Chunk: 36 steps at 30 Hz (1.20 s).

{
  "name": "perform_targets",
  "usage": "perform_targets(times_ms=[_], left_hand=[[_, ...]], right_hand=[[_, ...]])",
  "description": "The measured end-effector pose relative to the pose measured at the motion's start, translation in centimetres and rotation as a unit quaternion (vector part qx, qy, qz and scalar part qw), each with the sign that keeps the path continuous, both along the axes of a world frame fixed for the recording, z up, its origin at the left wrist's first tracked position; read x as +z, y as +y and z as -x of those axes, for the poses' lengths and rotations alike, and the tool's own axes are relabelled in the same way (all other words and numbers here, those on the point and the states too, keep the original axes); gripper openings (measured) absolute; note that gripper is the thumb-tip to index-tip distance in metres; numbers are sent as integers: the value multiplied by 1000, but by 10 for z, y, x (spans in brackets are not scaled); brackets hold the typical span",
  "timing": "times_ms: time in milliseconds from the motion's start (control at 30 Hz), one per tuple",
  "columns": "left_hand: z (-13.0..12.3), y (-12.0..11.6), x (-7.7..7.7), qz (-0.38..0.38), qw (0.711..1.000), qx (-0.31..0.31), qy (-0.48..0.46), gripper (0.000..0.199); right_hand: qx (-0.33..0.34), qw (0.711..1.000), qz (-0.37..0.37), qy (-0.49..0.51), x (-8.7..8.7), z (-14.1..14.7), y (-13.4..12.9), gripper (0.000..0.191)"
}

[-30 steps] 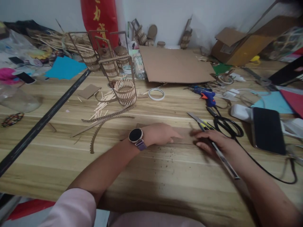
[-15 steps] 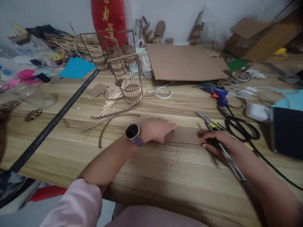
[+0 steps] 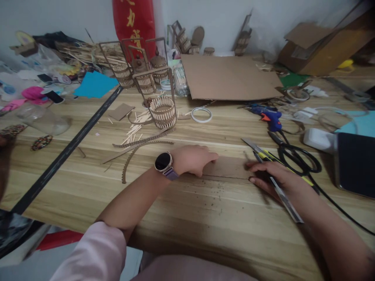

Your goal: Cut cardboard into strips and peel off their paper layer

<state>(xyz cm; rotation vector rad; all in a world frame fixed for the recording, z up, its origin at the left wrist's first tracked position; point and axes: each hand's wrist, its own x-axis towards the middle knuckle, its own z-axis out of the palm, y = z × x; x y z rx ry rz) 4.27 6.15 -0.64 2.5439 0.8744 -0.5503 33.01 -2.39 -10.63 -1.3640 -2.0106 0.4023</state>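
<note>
My left hand (image 3: 195, 159), with a watch on its wrist, presses down on a narrow piece of cardboard (image 3: 227, 167) lying flat on the table. Its index finger points right along the cardboard's top, and the thumb sits near the front edge. At the cardboard's right end is my right hand (image 3: 272, 177), thumb and index finger bent close to that edge. A slim black-and-silver tool (image 3: 288, 203), its exact kind unclear, runs slantwise through the right hand. Just behind that hand lie a yellow-and-black cutter (image 3: 267, 155) and black-handled scissors (image 3: 303, 160).
Beyond my left hand stand a small stick basket (image 3: 162, 113), loose sticks (image 3: 136, 127) and curved corrugated strips (image 3: 129, 162). A tape roll (image 3: 201, 114), large cardboard sheet (image 3: 231, 78) and blue glue gun (image 3: 274, 120) lie further back. A dark tablet-like device (image 3: 357, 164) is at right.
Hardly anything differs. Both hands keep their places at the cardboard, and the slim tool's near end has shifted very slightly.
</note>
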Motion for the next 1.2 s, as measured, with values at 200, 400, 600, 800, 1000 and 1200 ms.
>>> perform_targets(times_ms=[200, 400, 600, 800, 1000, 1200], left_hand=[[1, 2, -2, -1, 1000, -6, -8, 55], [1, 1, 0, 1, 1000, 1, -4, 55], [0, 1, -1, 1, 1000, 1, -6, 55], [-2, -1, 1, 21, 1000, 0, 7, 68], [-2, 0, 5, 34, 999, -15, 19, 74], [-1, 3, -4, 23, 999, -26, -14, 63]], right_hand=[[19, 999, 20, -22, 0, -4, 0, 15], [21, 999, 31, -28, 0, -9, -2, 17], [24, 999, 38, -25, 0, -8, -1, 17], [4, 1000, -9, 6, -1, 0, 1, 15], [8, 1000, -25, 10, -3, 2, 0, 14], [15, 999, -37, -10, -2, 1, 1, 13]])
